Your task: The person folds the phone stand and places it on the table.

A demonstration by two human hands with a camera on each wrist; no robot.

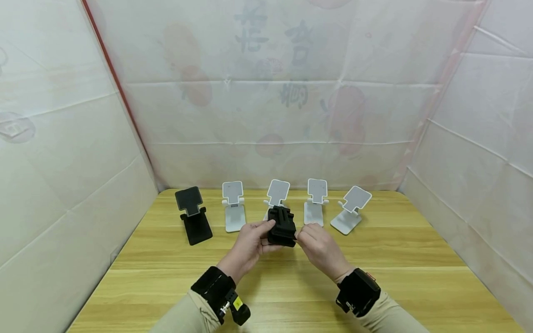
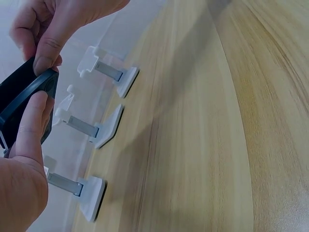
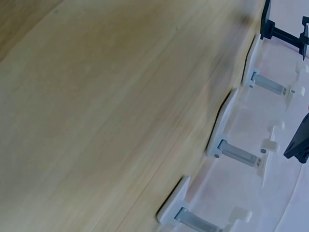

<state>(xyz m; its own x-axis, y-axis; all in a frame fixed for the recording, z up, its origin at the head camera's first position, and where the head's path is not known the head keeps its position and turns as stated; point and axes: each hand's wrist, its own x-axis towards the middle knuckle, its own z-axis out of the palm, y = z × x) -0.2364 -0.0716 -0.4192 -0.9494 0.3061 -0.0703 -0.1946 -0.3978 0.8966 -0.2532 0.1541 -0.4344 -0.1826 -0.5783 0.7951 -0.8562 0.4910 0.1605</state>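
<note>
Both hands hold a folded black phone stand [image 1: 281, 226] above the middle of the wooden table [image 1: 266, 286]. My left hand [image 1: 264, 233] grips its left side, thumb on top. My right hand [image 1: 302, 235] pinches its right edge. In the left wrist view the left thumb [image 2: 30, 128] presses on the black stand [image 2: 23, 104], and the right hand's fingers [image 2: 47, 46] pinch its upper corner. The right wrist view shows only a corner of the black stand [image 3: 300, 141], not the hand.
A row of opened stands runs along the back of the table: a black one [image 1: 193, 216] at the left, then several white ones [image 1: 234, 207] [image 1: 315, 202] [image 1: 351, 212], one [image 1: 278, 191] partly hidden behind the held stand. White sheeting walls [image 1: 75, 152] enclose the table.
</note>
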